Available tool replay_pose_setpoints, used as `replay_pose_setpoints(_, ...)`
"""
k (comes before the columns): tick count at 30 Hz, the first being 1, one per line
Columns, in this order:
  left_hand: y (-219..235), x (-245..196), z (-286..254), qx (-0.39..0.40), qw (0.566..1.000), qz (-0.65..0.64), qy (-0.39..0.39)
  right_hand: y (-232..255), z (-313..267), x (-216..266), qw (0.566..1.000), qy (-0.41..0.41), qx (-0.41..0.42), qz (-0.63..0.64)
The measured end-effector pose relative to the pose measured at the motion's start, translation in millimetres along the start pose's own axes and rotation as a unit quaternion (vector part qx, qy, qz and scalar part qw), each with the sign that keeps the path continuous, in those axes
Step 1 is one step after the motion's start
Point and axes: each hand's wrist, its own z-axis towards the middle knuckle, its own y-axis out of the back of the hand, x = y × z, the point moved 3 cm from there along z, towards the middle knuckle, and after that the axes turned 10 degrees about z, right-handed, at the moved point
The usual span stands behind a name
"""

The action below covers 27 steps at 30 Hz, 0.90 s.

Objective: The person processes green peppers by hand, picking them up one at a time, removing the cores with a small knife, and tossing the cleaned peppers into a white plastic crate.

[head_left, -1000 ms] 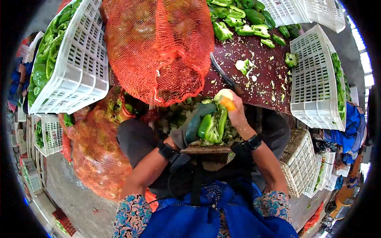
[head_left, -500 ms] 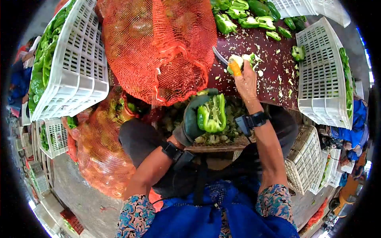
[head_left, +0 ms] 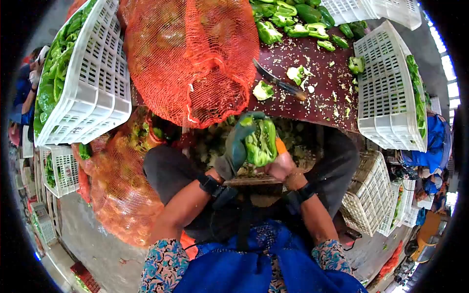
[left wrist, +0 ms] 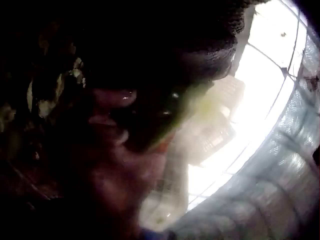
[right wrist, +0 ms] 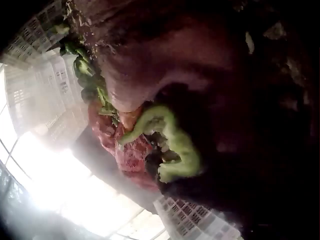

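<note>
An opened green pepper [head_left: 261,142] is held upright between the hands in the head view, its pale ribs exposed. My gloved left hand [head_left: 235,146] grips its left side. My bare right hand [head_left: 283,166], with an orange wrap on a finger, is at its lower right, the fingers partly hidden by the pepper. In the right wrist view the cut pepper [right wrist: 185,150] shows beside the right hand [right wrist: 165,55]; the left wrist view is dark. A knife [head_left: 288,88] lies on the dark red board [head_left: 327,110], near a pale cut core [head_left: 263,91].
A red mesh sack [head_left: 190,58] stands at the front left of the board. White crates [head_left: 100,73] of green peppers flank both sides, one at the right [head_left: 386,93]. Cut peppers [head_left: 298,30] lie at the board's far end. Scraps fill the space below the hands.
My right hand has come back from the board to the pepper, leaving the pale core beside the knife. My left hand still grips the pepper.
</note>
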Motion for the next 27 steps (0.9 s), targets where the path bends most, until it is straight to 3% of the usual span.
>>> replay_pose_setpoints(3,-7.8,-5.0,-2.2,0.050,0.986,0.158,0.001,-6.5,-13.1,-8.7,0.993,0.009,0.013,0.115)
replay_pose_setpoints(4,-7.9,-2.0,-4.2,0.068,0.990,0.119,0.037,-7.5,-18.8,-9.0,0.992,0.022,-0.003,0.121)
replay_pose_setpoints(7,-12.0,-2.6,-1.4,0.019,0.944,0.317,-0.091,2.0,-23.5,-2.5,0.993,0.090,0.010,0.080)
replay_pose_setpoints(8,-11.1,6.3,-5.6,0.022,0.978,0.207,0.026,6.5,-27.9,7.5,0.981,0.177,-0.041,-0.067)
replay_pose_setpoints(9,-11.0,6.1,-4.3,0.031,0.976,0.214,0.027,1.5,-32.3,22.6,0.939,0.258,-0.090,-0.211)
replay_pose_setpoints(10,-10.1,6.1,-3.7,0.039,0.974,0.220,0.029,-6.7,-37.8,37.2,0.867,0.330,-0.136,-0.346)
replay_pose_setpoints(11,-9.0,6.5,-3.8,0.048,0.972,0.228,0.032,-17.4,-43.8,48.7,0.770,0.393,-0.179,-0.470)
replay_pose_setpoints(12,-10.1,1.7,-5.8,0.055,0.956,0.277,-0.074,-32.3,-50.8,59.6,0.704,0.455,-0.202,-0.506)
replay_pose_setpoints(13,-11.2,-0.2,-7.8,0.044,0.952,0.296,-0.062,-50.3,-58.9,67.6,0.631,0.513,-0.222,-0.538)
replay_pose_setpoints(14,-13.0,-3.5,-10.0,0.033,0.947,0.315,-0.050,-63.4,-65.3,71.1,0.600,0.524,-0.267,-0.542)
replay_pose_setpoints(15,-14.3,-6.1,-11.4,0.022,0.942,0.332,-0.039,-53.6,-62.7,76.4,0.518,0.558,-0.291,-0.580)
replay_pose_setpoints(17,-10.7,1.1,-10.8,0.037,0.944,0.318,-0.072,-31.1,-51.1,86.6,0.346,0.518,-0.288,-0.727)
replay_pose_setpoints(18,-12.0,1.5,-11.3,0.039,0.946,0.315,-0.068,-23.5,-44.9,89.0,0.383,0.435,-0.309,-0.754)
replay_pose_setpoints(21,-11.1,-3.8,-10.6,0.033,0.940,0.331,-0.081,-24.7,-56.6,102.4,0.357,0.496,-0.313,-0.727)
replay_pose_setpoints(22,-10.7,-4.9,-11.6,0.030,0.936,0.339,-0.087,-36.9,-61.8,101.9,0.392,0.493,-0.324,-0.705)
replay_pose_setpoints(23,-9.0,-5.3,-10.8,0.025,0.942,0.326,-0.075,-49.1,-63.8,99.5,0.348,0.539,-0.304,-0.704)
replay_pose_setpoints(26,-9.6,-5.1,-11.7,0.017,0.950,0.309,-0.053,-4.8,-45.0,101.6,0.278,0.392,-0.319,-0.817)
replay_pose_setpoints(27,-9.6,-6.1,-12.2,0.015,0.946,0.320,-0.056,-10.9,-49.0,102.8,0.309,0.412,-0.331,-0.791)
